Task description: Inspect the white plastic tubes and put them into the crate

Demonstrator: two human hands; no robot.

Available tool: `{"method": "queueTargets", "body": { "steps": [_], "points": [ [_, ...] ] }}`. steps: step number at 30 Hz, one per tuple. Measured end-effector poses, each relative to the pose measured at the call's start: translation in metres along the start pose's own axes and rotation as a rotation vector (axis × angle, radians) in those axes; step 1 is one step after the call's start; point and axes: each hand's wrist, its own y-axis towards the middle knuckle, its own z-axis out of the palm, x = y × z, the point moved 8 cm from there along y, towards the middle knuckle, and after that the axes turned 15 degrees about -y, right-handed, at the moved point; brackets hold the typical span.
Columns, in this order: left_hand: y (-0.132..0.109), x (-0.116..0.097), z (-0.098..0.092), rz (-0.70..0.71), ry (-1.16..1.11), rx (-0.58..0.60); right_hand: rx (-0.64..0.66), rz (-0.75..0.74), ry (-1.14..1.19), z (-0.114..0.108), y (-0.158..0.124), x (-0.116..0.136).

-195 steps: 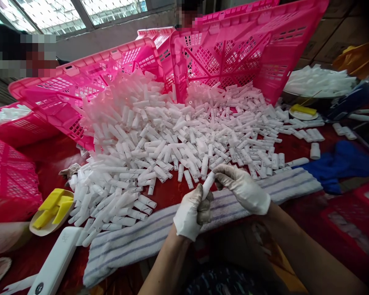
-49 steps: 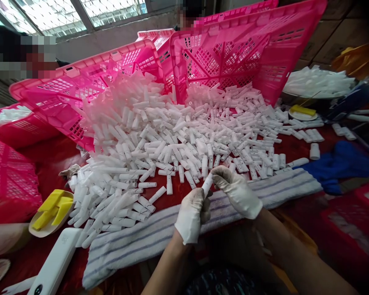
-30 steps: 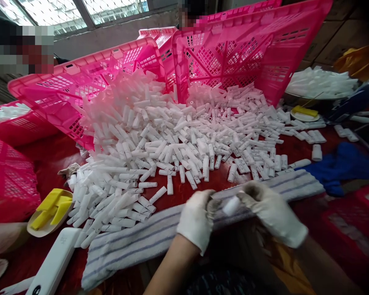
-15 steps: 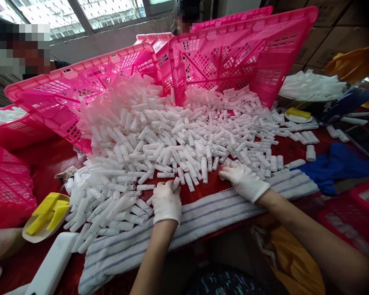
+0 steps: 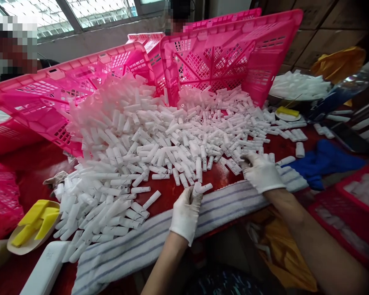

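Note:
A large heap of short white plastic tubes [image 5: 160,143], many with dark printed marks, spreads over the red table. My left hand [image 5: 186,213], in a white glove, is closed on white tubes [image 5: 206,188] above the striped towel's far edge. At least two pieces seem to be in its grip; the fingers partly cover them. Also gloved, my right hand [image 5: 261,174] is at the heap's right front edge, its fingers curled together. What lies between those fingertips is hidden. A loose printed tube [image 5: 233,166] lies just left of them.
Pink baskets [image 5: 215,57] tipped on their sides stand behind the heap. A striped towel [image 5: 126,250] lines the front edge. Yellow pieces [image 5: 33,223] in a dish and a white device [image 5: 43,268] are at left. At right are a blue cloth [image 5: 329,162] and a bowl of tubes [image 5: 299,86].
My left hand has moved right and toward me, lifting tubes away from the heap. My right hand has shifted right and its fingers have curled. The view has turned slightly right.

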Motion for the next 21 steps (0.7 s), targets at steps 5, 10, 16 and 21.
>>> {"method": "queueTargets", "body": {
  "steps": [5,10,16,21],
  "points": [
    [-0.001,0.0,0.016,0.074,0.097,0.031,0.257,-0.087,-0.203,0.035,-0.004,0.044],
    [0.0,0.0,0.014,0.02,0.005,0.007,0.283,-0.029,0.338,0.019,-0.013,0.073],
    [-0.006,-0.006,0.025,-0.083,-0.197,0.078,0.254,0.22,1.364,-0.02,-0.03,0.091],
    [-0.016,0.002,0.042,-0.32,-0.527,0.342,0.252,0.314,1.49,-0.017,-0.036,0.099]
  ]
}}
